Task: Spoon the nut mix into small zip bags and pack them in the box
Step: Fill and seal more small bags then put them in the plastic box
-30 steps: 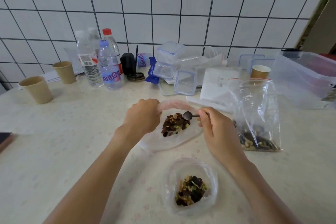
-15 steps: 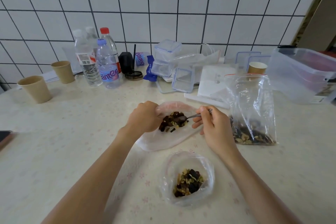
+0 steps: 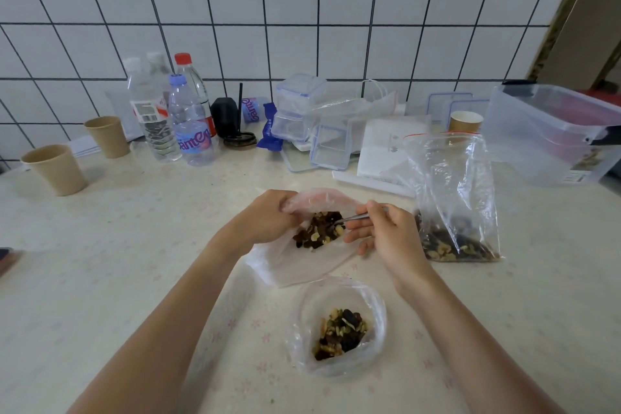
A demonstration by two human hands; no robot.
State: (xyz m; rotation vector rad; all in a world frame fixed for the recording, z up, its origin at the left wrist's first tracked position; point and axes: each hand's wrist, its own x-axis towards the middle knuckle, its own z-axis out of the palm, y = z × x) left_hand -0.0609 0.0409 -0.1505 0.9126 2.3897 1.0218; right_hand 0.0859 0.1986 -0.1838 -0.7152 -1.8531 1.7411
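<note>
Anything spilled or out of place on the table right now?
No spill that I can see. The nut mix sits inside the small bag held open by the left hand, the nearer filled bag, still unsealed, and the big supply bag. The spoon is in the right hand.

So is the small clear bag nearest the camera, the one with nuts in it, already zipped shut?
No, the small clear plastic bag nearest the camera lies on the table with its mouth spread wide open, the nut mix inside exposed.
</note>
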